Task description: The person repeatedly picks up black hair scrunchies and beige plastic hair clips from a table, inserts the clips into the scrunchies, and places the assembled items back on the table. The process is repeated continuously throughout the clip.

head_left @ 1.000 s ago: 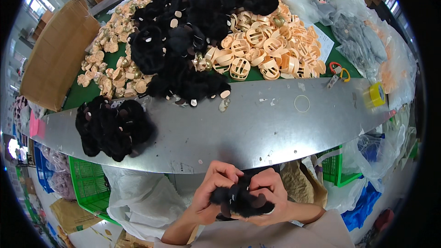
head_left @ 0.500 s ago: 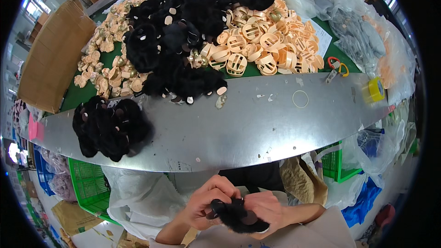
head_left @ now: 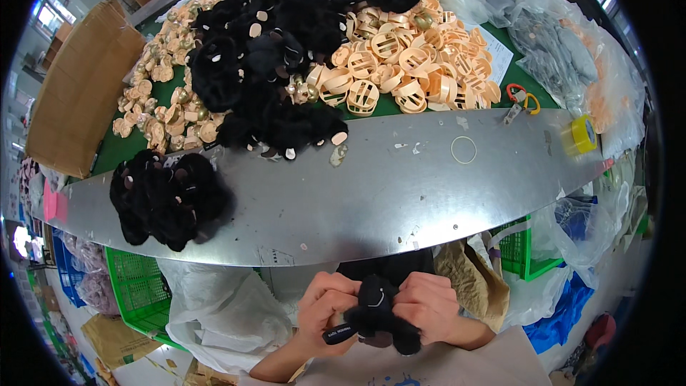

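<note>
Below the table's near edge, a small black plush piece (head_left: 376, 311) is held up in front of my body. My left hand (head_left: 326, 309) grips its left side, the fingers curled, with a black label hanging beside them. The fingers of my right hand (head_left: 427, 307) are wrapped round its right side. A thin pale curved line shows on its upper part. On the metal tabletop (head_left: 357, 193) to the left lies a bunch of black plush pieces (head_left: 168, 200). A larger heap of black plush (head_left: 279, 57) lies farther back.
Peach plastic frames (head_left: 400, 64) and small peach-and-gold parts (head_left: 171, 107) surround the heap. Orange-handled scissors (head_left: 524, 102), yellow tape (head_left: 584, 134) and a rubber band (head_left: 464, 150) lie to the right. A cardboard sheet (head_left: 78, 93) stands at left; a green crate (head_left: 136, 289) sits below.
The plush piece has been turned in my hands, from lying sideways to more upright, bringing its label and pale line into view. My right hand has shifted slightly up and right.
</note>
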Demonstrator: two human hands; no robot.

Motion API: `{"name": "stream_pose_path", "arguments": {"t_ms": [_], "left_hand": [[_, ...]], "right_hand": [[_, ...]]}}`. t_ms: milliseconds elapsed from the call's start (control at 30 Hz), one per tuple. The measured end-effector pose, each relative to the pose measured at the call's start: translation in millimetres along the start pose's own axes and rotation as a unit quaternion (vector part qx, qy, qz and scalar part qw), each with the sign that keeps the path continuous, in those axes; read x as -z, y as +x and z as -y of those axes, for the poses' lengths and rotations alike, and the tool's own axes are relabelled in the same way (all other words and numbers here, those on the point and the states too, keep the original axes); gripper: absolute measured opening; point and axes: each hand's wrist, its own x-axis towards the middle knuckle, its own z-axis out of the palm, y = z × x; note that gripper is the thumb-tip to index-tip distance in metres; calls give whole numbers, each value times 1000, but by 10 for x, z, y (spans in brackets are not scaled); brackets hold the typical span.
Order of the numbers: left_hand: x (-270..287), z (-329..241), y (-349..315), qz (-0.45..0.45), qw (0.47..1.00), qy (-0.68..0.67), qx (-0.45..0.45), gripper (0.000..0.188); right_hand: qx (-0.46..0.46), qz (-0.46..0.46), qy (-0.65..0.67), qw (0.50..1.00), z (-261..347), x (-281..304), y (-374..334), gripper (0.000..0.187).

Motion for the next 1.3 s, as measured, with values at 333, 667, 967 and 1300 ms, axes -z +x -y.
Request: {"name": "stream_pose_path", "arguments": {"t_ms": [333, 667, 967, 1300], "left_hand": [[-164, -83, 90, -147, 969, 195, -42, 29], [-178, -21, 132, -257, 964, 66, -19, 47], [189, -274, 321, 56, 983, 161, -63, 35], [245, -212, 231, -13, 904, 345, -251, 17]], "right_hand": [[-136, -103, -62, 983, 96, -252, -108, 25], [-52, -26, 20, 998, -12, -193, 69, 32], [65, 37, -52, 996, -122, -140, 125, 16], [77, -11, -182, 980, 8, -249, 171, 16]]}}
